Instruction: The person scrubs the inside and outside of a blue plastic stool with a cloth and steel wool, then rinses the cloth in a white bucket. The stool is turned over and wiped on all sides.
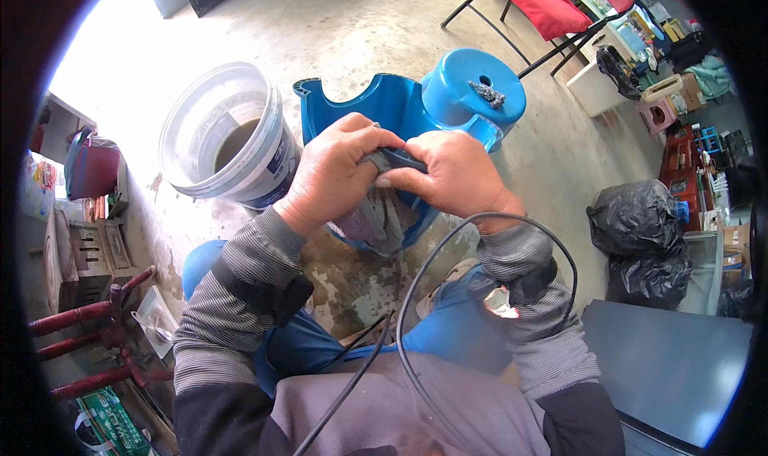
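Between my knees is a large blue plastic piece [393, 99] with curved cut-outs, probably a stool on its side. My left hand [339, 171] grips a wet grey cloth [384, 219] at the piece's near edge. My right hand [453, 171] pinches that same edge, its thumb and index finger close to my left fingertips. The cloth hangs down inside the piece from under my fingers. Just beyond stands a round blue plastic stool [462, 75], with a metal scouring pad [487, 94] on its top. To the left, a white plastic bucket [222, 132] holds murky water.
A folding chair with a red cloth [534, 3] stands at the upper right. Black plastic bags [636, 219] and a grey flat panel [666, 360] are to the right. Dark red wooden furniture legs [84, 318] lie left. A black cable [414, 282] loops across my lap and right forearm.
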Demonstrator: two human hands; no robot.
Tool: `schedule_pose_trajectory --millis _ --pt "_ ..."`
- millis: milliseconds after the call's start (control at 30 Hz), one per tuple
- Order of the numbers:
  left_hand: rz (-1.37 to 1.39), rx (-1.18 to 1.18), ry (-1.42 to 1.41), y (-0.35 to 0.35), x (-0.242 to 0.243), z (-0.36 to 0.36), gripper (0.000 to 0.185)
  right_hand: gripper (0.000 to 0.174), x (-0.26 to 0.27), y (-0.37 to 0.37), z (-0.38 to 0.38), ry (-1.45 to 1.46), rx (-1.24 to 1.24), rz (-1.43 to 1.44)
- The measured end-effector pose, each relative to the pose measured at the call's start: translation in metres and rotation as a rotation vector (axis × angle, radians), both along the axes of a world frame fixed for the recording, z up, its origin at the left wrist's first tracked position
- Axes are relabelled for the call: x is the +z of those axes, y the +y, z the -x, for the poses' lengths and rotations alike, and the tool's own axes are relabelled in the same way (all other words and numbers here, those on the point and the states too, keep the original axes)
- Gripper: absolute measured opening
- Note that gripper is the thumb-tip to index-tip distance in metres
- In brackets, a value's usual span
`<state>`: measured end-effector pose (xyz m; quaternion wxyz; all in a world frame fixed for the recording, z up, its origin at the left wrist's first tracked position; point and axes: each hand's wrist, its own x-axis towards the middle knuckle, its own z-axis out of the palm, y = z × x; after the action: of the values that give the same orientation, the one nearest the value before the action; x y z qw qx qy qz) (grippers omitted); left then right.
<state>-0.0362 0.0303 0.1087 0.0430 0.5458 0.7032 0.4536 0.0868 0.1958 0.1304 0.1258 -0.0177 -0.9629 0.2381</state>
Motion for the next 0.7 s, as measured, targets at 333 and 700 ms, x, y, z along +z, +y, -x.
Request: schedule_pose_trajectory --millis 333,700 --pt "-0.046 0.198 -0.008 0.004 -0.013 0.002 0.047 0.043 -0.017 -0.002 0.0 0.304 -0.403 0.426" --pt "0.153 0.496 -0.191 -0.021 -0.031 0.038 0.035 0.045 0.006 0.018 -0.015 0.498 -0.635 0.675"
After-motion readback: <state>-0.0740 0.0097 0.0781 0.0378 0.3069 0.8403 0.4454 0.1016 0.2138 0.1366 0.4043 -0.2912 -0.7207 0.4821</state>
